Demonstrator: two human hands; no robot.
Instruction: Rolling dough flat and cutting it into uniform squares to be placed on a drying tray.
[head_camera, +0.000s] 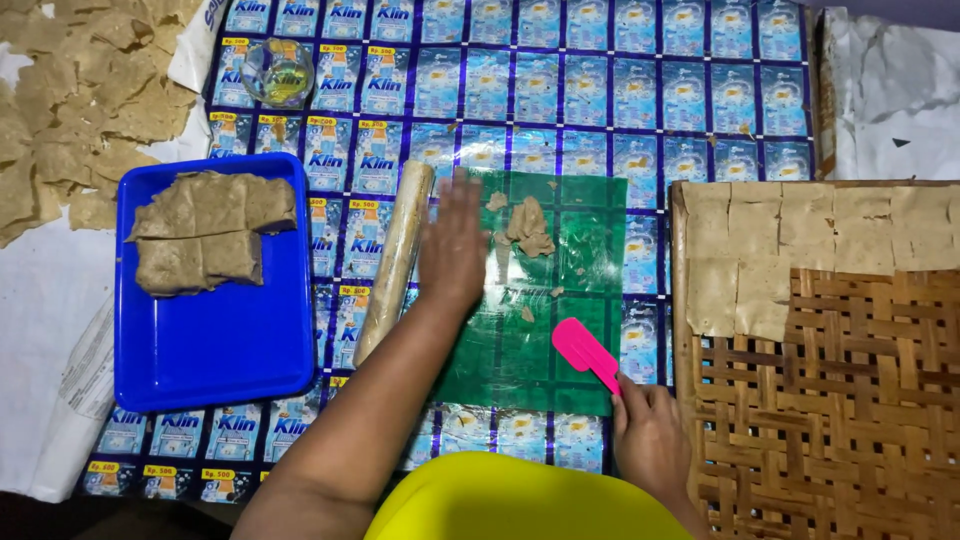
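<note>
Motion-blurred left hand (452, 245) fingers

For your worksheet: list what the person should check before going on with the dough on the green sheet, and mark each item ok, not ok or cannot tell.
1. Left hand flat on the green plastic sheet: ok.
2. Right hand holds the pink scraper: ok.
3. Dough scraps gathered in one pile: not ok, bits lie scattered.
4. Rolling pin beside the sheet, within reach: ok.
5. Blue tray holds dough blocks: ok.
6. Woven rack has bare room: ok.

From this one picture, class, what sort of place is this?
Probably a home snack-making spot on the floor: a blue tray of brown dough, a rolling pin, and thin cut sheets laid on a woven bamboo rack.
</note>
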